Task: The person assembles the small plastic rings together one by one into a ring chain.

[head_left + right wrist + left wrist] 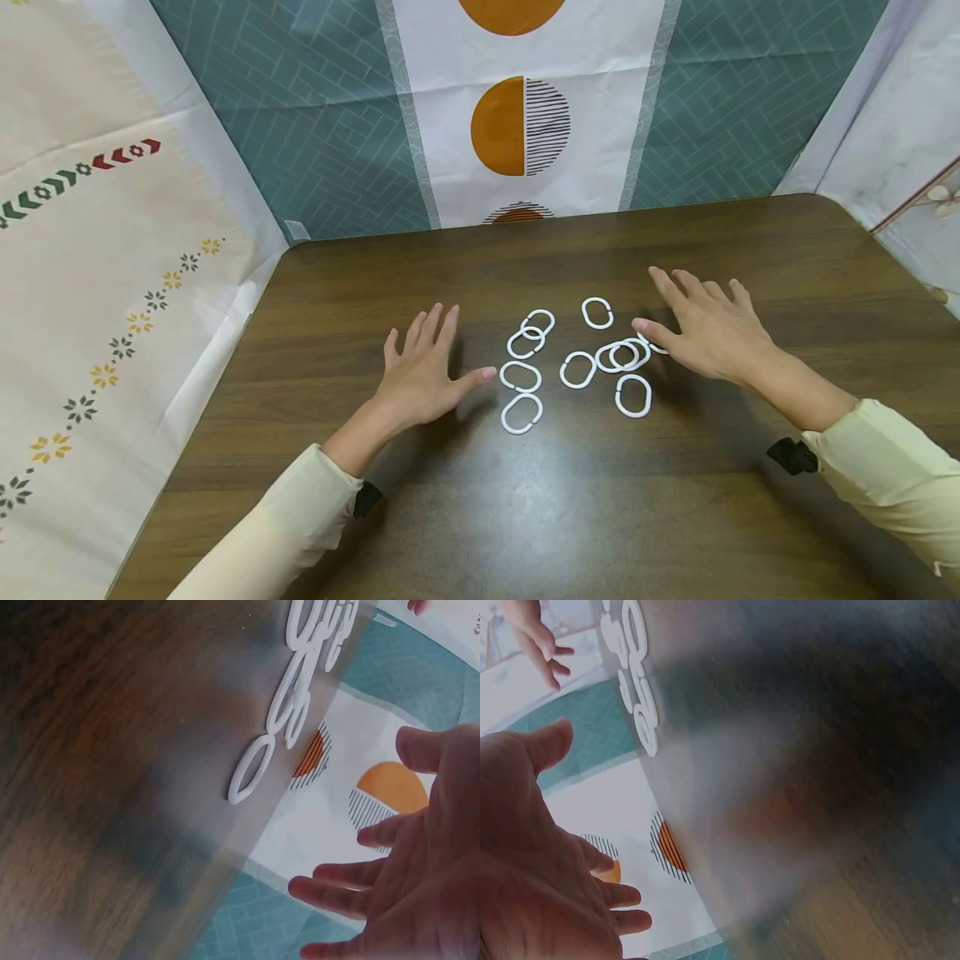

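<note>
Several white oval rings with small gaps, like curtain rings, lie on the brown wooden table [420, 517]. A column of them is on the left, where one ring [521, 377] is nearest the left thumb. To the right are a ring [578, 370], a lone ring [597, 313] farther back and another ring [633, 396] nearer the front; some overlap between them. My left hand [423, 375] hovers left of the column, fingers spread, holding nothing. My right hand [708, 325] is spread over the right side, its thumb overlapping a partly hidden ring in the head view.
Teal patterned cloth [315, 125] with a white panel [600, 108] of orange circles hangs behind the table's far edge. At the left hangs a cream embroidered cloth [97, 275]. White marbled cloth [885, 108] is on the right.
</note>
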A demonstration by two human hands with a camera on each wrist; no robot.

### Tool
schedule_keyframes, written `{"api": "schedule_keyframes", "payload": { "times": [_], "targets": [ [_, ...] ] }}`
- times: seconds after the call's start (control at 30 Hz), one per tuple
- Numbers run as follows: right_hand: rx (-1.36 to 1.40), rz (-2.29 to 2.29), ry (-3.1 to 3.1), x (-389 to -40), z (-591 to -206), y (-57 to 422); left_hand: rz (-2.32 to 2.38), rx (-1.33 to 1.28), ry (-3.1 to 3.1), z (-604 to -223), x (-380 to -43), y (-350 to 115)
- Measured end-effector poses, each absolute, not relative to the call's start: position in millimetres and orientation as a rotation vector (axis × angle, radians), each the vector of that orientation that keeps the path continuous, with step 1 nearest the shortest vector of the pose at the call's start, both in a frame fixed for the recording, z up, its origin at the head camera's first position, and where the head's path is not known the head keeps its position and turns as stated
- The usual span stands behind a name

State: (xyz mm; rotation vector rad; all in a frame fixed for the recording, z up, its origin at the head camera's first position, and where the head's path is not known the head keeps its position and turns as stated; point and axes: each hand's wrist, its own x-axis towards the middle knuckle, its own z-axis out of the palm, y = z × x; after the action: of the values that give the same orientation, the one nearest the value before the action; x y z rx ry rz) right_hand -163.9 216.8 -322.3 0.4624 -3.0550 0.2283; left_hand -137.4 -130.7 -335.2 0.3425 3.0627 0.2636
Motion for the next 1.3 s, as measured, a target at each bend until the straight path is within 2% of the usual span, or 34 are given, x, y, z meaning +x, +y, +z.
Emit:
{"api": "schedule_keyframes", "payload": {
  "times": [0.47,0.77,1.3],
  "targets": [
    [0.669,0.338,-3.051,-167,-324,231,0.325,0.529,3.005,-335,-129,-124],
    [0.785,0.329,-3.018,-173,-329,234,0.446,0.883,2.927,-341,-127,-122],
    [0.834,0.366,-3.056,-177,-332,241,0.547,1.217,2.729,-348,-124,-113]
  ]
}}
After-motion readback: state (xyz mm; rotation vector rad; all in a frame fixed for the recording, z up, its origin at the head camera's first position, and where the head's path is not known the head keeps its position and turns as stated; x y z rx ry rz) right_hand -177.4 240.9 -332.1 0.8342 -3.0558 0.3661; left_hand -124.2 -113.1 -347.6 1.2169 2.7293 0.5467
